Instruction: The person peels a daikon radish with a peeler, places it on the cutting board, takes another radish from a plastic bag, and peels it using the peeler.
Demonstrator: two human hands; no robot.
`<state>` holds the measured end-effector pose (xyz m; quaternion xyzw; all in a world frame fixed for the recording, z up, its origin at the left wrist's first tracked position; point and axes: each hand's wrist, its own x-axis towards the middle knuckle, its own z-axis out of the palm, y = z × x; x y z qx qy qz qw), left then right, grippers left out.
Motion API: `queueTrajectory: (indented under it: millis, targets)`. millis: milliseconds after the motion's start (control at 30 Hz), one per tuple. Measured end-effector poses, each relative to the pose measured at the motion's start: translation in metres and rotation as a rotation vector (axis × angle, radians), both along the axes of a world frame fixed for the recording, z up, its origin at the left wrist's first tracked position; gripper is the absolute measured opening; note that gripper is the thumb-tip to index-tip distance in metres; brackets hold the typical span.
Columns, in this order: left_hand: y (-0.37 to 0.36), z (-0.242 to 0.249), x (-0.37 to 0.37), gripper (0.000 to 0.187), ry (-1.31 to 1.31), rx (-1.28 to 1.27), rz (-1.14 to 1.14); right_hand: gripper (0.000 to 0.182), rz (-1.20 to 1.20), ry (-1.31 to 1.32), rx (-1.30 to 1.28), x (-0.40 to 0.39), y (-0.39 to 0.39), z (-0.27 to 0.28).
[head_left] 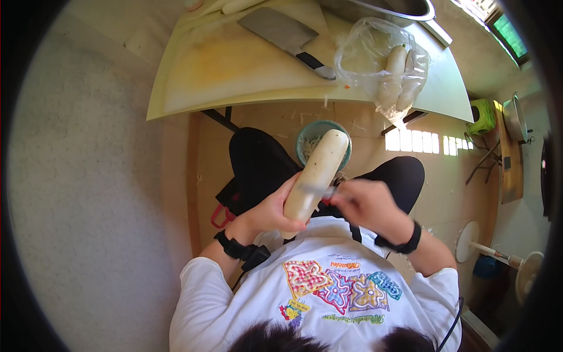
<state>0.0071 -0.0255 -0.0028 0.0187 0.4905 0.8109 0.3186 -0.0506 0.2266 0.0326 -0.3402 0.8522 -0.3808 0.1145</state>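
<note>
One radish [322,167] gripped by left hand [274,209], right hand [368,202] gripping blurred tool [329,192], shirt [340,266] reading "Miracles"

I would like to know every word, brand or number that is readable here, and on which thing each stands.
"Miracles", probably: orange print on the shirt.
Green print on the shirt: too blurred to read.
Small print above the orange print, and on the yellow patch: too small to read.
No other text can be made out.
</note>
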Motion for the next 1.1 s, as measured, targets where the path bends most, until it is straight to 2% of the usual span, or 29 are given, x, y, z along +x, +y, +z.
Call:
queueTrajectory:
  millis: [33,67,100,133,167,200,267,300,400,467,500,533,567,600,700,833,967,1067,1100]
  targets:
    - [-0.002,0.003,0.001,0.111,-0.002,-0.001,-0.004,0.012,-0.242,0.006,0.068,-0.024,0.014,0.011]
    - [-0.004,0.006,0.004,0.110,0.026,-0.035,-0.040,0.019,-0.635,-0.117,0.142,-0.059,0.041,0.013]
    - [-0.005,0.010,0.006,0.109,0.056,-0.067,-0.073,0.024,-0.714,0.110,-0.249,-0.105,0.096,0.003]
    - [-0.003,0.028,0.005,0.108,-0.022,-0.006,-0.086,0.024,-0.893,0.217,-0.277,-0.133,0.154,0.027]
    - [-0.004,0.028,0.002,0.108,-0.016,-0.005,-0.072,0.024,-1.020,0.182,-0.601,-0.142,0.204,0.056]
    - [-0.004,0.029,0.004,0.108,-0.010,-0.059,-0.049,0.023,-1.250,0.186,-0.764,-0.138,0.217,0.098]
    - [-0.007,0.021,0.006,0.108,0.019,-0.078,-0.041,0.025,-1.255,0.219,-0.849,-0.128,0.271,0.141]
    - [-0.007,0.019,0.003,0.108,0.032,-0.078,-0.049,0.025,-1.258,0.233,-0.857,-0.122,0.272,0.148]
    - [-0.001,0.011,0.001,0.109,0.041,-0.070,-0.007,0.028,-1.172,0.132,-0.791,-0.107,0.256,0.155]
    - [0.001,0.006,0.000,0.111,0.072,-0.071,0.009,0.027,-1.108,0.070,-0.828,-0.095,0.203,0.127]
    - [0.001,0.004,-0.001,0.111,0.068,-0.072,0.011,0.027,-0.995,0.215,-0.787,-0.086,0.158,0.100]
    - [0.003,0.003,-0.003,0.113,0.068,-0.097,0.018,0.022,-0.954,0.089,-0.597,-0.060,0.122,0.076]
    - [0.005,0.000,-0.003,0.115,0.068,-0.122,0.025,0.018,-0.695,-0.085,-0.488,-0.037,0.096,0.042]
    - [0.007,-0.002,-0.002,0.115,0.063,-0.123,0.024,0.016,-0.384,0.103,-0.148,-0.025,0.053,0.040]
    - [0.009,-0.010,-0.004,0.116,0.044,-0.143,0.117,0.015,-0.078,-0.050,-0.078,0.017,0.000,-0.008]
    - [0.006,-0.022,0.001,0.113,0.067,-0.155,0.102,0.018,-0.016,0.002,-0.091,0.029,-0.011,-0.024]
    - [0.010,-0.024,0.002,0.114,0.116,-0.130,0.098,0.019,0.029,-0.002,-0.020,0.028,-0.010,-0.015]
    - [0.012,-0.021,0.003,0.114,0.129,-0.112,0.120,0.012,0.082,-0.047,0.026,0.024,-0.008,-0.011]
    - [0.013,-0.018,0.003,0.113,0.132,-0.125,0.122,0.015,0.040,0.036,0.017,0.013,-0.003,-0.011]
